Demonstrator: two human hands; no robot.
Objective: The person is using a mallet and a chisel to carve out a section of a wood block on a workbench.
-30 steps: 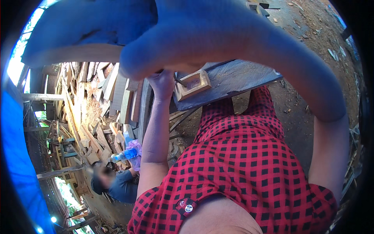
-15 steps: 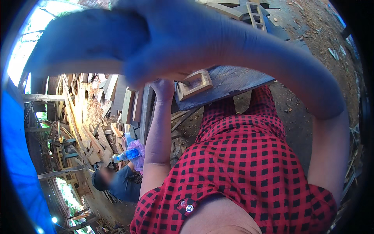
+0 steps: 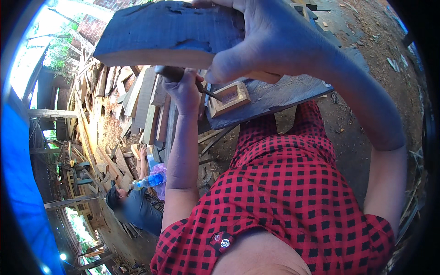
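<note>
My left hand [image 3: 185,95] is wrapped round a chisel [image 3: 169,73], its dark handle sticking out to the left of the fist. The chisel's thin metal blade slants down to the right into a small rectangular wood piece [image 3: 224,110] with a hollowed middle. My right hand [image 3: 261,43] grips one end of a thick wooden block [image 3: 169,34], dark on its broad face and pale along its edge. The block is raised over the chisel handle; whether they touch I cannot tell. Beneath the hollowed piece is a dark wooden workbench [image 3: 284,96].
To the left lie stacked boards [image 3: 149,98] and many wood scraps. A person [image 3: 140,211] in a dark cap and grey shirt is low at the left, near a blue-capped plastic bottle [image 3: 149,182]. A blue sheet [image 3: 23,183] hangs at the far left.
My right hand and the wooden block have swung to the right, uncovering my left hand and the chisel handle. The other person has shifted slightly.
</note>
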